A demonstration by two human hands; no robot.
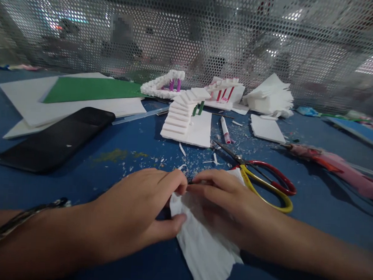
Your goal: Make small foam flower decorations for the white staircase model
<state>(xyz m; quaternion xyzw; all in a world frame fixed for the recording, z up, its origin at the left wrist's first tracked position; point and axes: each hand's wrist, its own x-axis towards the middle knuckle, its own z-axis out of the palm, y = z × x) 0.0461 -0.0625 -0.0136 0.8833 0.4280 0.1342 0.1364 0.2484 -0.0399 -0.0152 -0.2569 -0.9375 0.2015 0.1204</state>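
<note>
A crumpled white tissue [205, 247] lies between my hands at the front of the blue table. My left hand [144, 212] has its fingers curled at the tissue's upper left edge, the thumb resting beside or on it. From the right, my right hand [224, 198] presses over the tissue with bent fingers. A small dark thing shows between the fingertips, too hidden to name. Just beyond the right hand lie scissors [261, 175] with one red and one yellow handle. A white foam staircase model [184, 119] with green posts stands ahead.
A black phone [58, 137] lies left, near green and white sheets [93, 91]. Behind are foam models [164, 83], a tissue stack [270, 96] and a metal mesh screen [190, 34]. A marker [225, 130], foam scraps and a pink-wrapped tool [335, 165] lie right of the staircase.
</note>
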